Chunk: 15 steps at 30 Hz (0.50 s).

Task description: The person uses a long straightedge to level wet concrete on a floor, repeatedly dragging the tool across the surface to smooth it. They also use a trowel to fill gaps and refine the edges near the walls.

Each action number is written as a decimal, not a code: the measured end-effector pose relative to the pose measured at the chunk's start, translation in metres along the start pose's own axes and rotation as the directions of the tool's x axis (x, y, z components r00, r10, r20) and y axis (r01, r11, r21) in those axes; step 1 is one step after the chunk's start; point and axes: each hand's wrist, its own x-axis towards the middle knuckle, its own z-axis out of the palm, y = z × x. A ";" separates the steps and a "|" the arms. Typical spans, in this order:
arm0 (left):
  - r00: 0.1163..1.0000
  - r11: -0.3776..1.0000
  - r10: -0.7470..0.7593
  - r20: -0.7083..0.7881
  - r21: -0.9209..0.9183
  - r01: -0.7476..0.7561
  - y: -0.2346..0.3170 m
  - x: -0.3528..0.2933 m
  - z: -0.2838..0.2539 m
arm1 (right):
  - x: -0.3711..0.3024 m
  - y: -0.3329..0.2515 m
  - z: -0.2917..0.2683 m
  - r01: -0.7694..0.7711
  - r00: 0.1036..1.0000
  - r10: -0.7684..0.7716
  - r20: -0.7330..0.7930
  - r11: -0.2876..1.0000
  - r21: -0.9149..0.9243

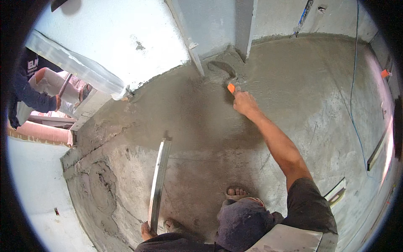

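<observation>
My right hand [245, 103] is stretched forward and closed on a trowel with an orange handle [231, 88]. Its blade is hard to make out against the wet mortar [222, 69] heaped at the foot of the door opening. Low in the picture, my left hand [147, 232] grips the near end of a long metal straightedge [158, 185]. The bar points away from me, its far tip at the border between the smooth wet screed [189, 109] and the paler, rougher floor [197, 168].
Through an opening at the left, another person's hand [58, 103] holds a bar. A rough mortar patch [103, 185] lies at the left. On the right are a hanging cable [353, 84], a metal bar [378, 149] and a flat tool [336, 193]. My bare foot [236, 192] stands on the floor.
</observation>
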 end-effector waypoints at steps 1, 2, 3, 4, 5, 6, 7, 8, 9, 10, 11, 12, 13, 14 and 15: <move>1.000 1.000 0.013 0.003 0.007 -0.013 0.001 0.001 0.000 | -0.002 0.002 0.000 0.014 1.000 -0.014 0.013 0.999 -0.034; 1.000 1.000 0.027 0.005 0.014 -0.027 0.002 0.001 0.000 | -0.004 0.004 0.000 0.028 0.999 -0.027 0.026 0.997 -0.067; 1.000 1.000 0.016 0.013 0.008 -0.017 0.006 0.003 -0.001 | -0.007 0.004 0.000 0.041 0.999 -0.037 0.040 0.994 -0.099; 1.000 1.000 0.006 0.021 0.002 -0.006 0.011 0.005 -0.002 | -0.012 0.004 0.001 0.010 1.000 -0.007 0.028 0.997 -0.079; 1.000 1.000 -0.003 0.028 -0.005 0.004 0.014 0.007 -0.003 | -0.017 0.002 0.001 -0.022 1.000 0.023 0.017 0.998 -0.059; 0.999 0.996 -0.050 0.006 -0.074 0.050 0.001 0.003 0.002 | -0.020 -0.001 -0.001 -0.047 0.999 0.047 0.004 0.998 -0.033; 0.995 0.986 -0.096 -0.012 -0.141 0.093 -0.021 -0.002 0.010 | -0.018 0.004 0.003 -0.016 0.999 0.015 -0.043 1.000 -0.019; 0.995 0.976 -0.100 -0.024 -0.197 0.093 -0.032 0.003 0.021 | -0.015 0.018 0.010 0.001 0.996 -0.003 -0.091 1.000 -0.022; 0.992 0.965 -0.115 -0.048 -0.243 0.100 -0.037 0.005 0.024 | -0.018 0.018 0.011 0.031 0.991 -0.033 -0.132 0.999 -0.015; 0.992 0.962 -0.097 -0.087 -0.265 0.071 -0.043 0.007 0.026 | -0.021 0.019 0.011 0.048 0.991 -0.042 -0.126 0.998 0.040; 0.989 0.959 -0.099 -0.112 -0.277 0.065 -0.049 0.006 0.026 | -0.025 0.019 0.010 0.064 0.991 -0.052 -0.121 0.993 0.096; 0.985 0.955 -0.101 -0.140 -0.291 0.057 -0.048 0.007 0.026 | -0.029 0.015 0.005 0.086 0.990 -0.068 -0.121 0.985 0.147; 0.981 0.953 -0.120 -0.150 -0.294 0.072 -0.034 0.013 0.017 | -0.035 0.010 0.005 0.070 0.975 -0.024 -0.219 0.976 0.204; 0.983 0.966 -0.102 -0.155 -0.253 0.061 -0.027 0.019 0.009 | -0.044 0.003 0.009 0.061 0.950 0.025 -0.313 0.963 0.262; 0.983 0.977 -0.087 -0.162 -0.208 0.052 -0.020 0.024 -0.002 | -0.052 -0.001 0.011 0.055 0.913 0.083 -0.399 0.945 0.323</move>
